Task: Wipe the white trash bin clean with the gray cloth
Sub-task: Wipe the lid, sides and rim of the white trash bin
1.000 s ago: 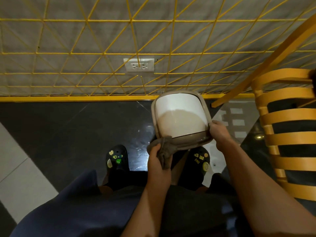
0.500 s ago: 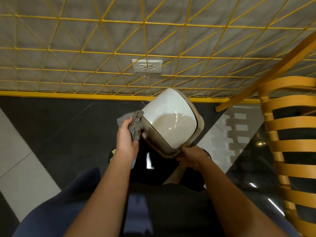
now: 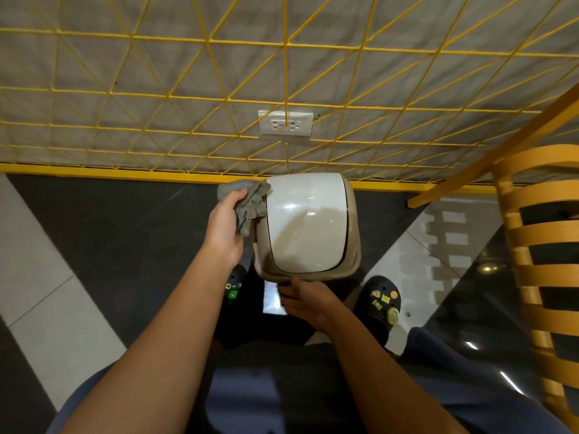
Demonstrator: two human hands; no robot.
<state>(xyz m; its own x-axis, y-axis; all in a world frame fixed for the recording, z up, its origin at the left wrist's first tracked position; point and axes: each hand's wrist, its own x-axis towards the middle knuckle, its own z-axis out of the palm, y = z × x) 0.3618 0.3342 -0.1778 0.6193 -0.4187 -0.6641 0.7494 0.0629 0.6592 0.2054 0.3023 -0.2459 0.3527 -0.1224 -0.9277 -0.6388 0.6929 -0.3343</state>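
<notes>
The white trash bin [image 3: 305,220] with a beige rim is held up in front of me, its glossy white lid facing the camera. My left hand [image 3: 224,230] grips the crumpled gray cloth [image 3: 249,202] and presses it against the bin's upper left edge. My right hand [image 3: 308,300] is below the bin's near rim with its fingers reaching under the bottom edge; the fingertips are hidden beneath the bin.
A grey wall with a yellow wire grid [image 3: 282,89] and a white socket plate [image 3: 285,123] stands ahead. A yellow slatted chair [image 3: 539,245] is at the right. My two black clogs [image 3: 383,297] stand on the dark tiled floor [image 3: 109,239].
My left hand has moved the cloth from the bin's near rim up the left side to the upper left edge. My right hand shifted from the right rim to under the bin.
</notes>
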